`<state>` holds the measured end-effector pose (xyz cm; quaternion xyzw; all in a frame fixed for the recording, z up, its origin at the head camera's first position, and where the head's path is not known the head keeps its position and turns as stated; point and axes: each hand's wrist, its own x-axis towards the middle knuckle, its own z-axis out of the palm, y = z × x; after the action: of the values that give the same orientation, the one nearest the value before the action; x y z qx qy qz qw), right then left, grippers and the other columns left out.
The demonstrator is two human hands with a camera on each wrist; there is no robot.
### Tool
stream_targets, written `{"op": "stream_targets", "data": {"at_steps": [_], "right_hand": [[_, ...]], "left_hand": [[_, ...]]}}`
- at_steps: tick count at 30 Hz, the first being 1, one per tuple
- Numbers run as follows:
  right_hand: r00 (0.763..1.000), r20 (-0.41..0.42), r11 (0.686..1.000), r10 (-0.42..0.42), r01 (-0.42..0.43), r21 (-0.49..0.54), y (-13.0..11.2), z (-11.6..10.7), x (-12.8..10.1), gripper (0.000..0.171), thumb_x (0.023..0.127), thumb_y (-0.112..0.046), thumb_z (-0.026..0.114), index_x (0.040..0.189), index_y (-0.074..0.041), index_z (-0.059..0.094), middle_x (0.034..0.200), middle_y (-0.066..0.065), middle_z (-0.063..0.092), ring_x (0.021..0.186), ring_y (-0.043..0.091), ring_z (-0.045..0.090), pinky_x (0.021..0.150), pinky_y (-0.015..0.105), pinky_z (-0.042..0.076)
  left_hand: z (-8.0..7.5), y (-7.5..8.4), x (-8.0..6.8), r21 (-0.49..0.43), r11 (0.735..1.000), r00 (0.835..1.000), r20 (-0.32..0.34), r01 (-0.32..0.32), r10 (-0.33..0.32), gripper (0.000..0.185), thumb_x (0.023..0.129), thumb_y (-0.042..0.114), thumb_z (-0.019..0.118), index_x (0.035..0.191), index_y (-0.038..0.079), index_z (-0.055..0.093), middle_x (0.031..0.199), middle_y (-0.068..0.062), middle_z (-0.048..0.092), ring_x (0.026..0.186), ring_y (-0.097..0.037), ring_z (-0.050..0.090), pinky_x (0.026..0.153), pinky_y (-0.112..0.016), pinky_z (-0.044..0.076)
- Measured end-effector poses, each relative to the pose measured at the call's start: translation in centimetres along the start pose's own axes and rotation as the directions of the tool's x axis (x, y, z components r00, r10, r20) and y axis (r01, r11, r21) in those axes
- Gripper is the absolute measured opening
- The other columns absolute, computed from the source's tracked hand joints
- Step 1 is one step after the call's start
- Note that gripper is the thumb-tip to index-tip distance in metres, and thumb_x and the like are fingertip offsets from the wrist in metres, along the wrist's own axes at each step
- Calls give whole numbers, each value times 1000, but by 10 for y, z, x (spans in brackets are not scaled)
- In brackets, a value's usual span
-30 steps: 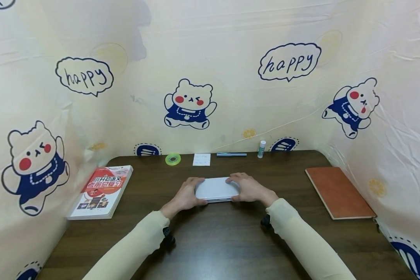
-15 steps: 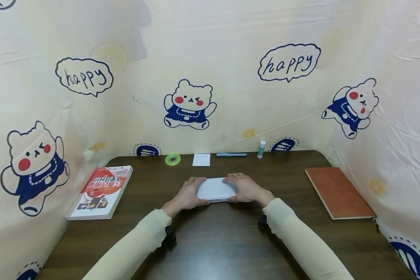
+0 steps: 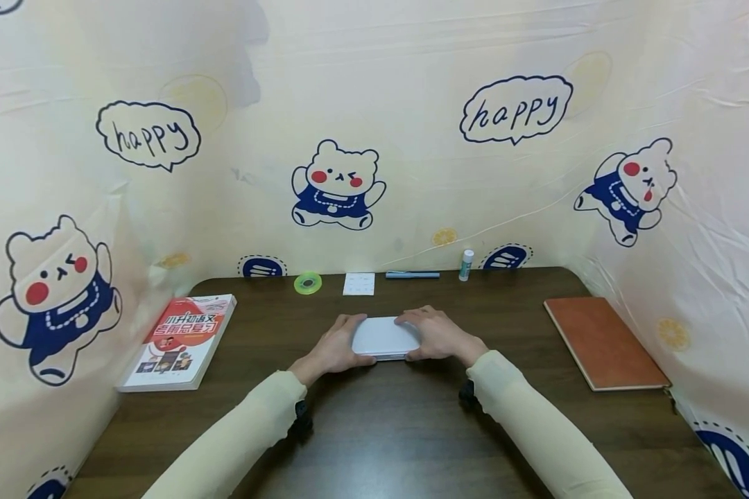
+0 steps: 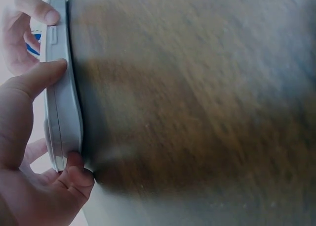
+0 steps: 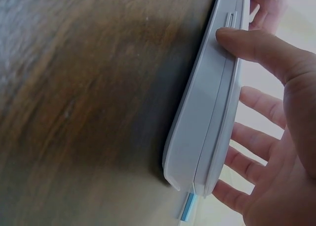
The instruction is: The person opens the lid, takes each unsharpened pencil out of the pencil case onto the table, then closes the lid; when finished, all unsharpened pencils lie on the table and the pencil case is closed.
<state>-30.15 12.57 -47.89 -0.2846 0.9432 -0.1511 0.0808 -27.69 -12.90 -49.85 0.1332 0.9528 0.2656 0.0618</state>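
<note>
A flat white case point(image 3: 385, 338) with rounded corners sits on the dark wooden table, its lid down. Its front side carries a small latch point(image 4: 53, 36), and a thin seam runs along it. My left hand point(image 3: 337, 346) grips the left end, thumb on the front side and fingers around the end and back. At the right end my right hand point(image 3: 442, 337) holds it the same way; in the right wrist view the thumb point(image 5: 247, 45) presses the front by the seam, and the other fingers spread over the top. The case's inside is hidden.
At the table's back edge lie a green tape roll point(image 3: 308, 283), a white paper square point(image 3: 358, 284), a blue pen point(image 3: 412, 275) and an upright glue stick point(image 3: 466, 265). A thick book point(image 3: 179, 341) lies left, a brown notebook point(image 3: 604, 343) right. Printed cloth point(image 3: 412, 104) hangs behind.
Both hands have come slightly closer together on the case, so less of its top shows between them. In the last half second they have hardly moved.
</note>
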Motion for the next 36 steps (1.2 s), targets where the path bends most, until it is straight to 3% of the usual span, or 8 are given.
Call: {"op": "stream_targets", "data": {"at_steps": [21,36], "right_hand": [[1000,4,1000,1,-1,13,-3,-2,2,69,78,-39,84,139,-27,54,145,5,56,124,24,52,107,51,43],[999,15,999,-36,36,-4,-3,-4,5,65,79,-38,82,137,-23,57,142,6,58,122,23,55,105,49,46]], "left_hand": [[4,0,0,27,999,999,-26,-22,23,99,73,48,86,151,11,36,142,-19,44,119,-34,57,100,-48,49],[2,2,1,47,999,1000,5,25,-26,100,75,50,84,152,11,34,148,-19,41,120,-33,56,101,-50,48]]}}
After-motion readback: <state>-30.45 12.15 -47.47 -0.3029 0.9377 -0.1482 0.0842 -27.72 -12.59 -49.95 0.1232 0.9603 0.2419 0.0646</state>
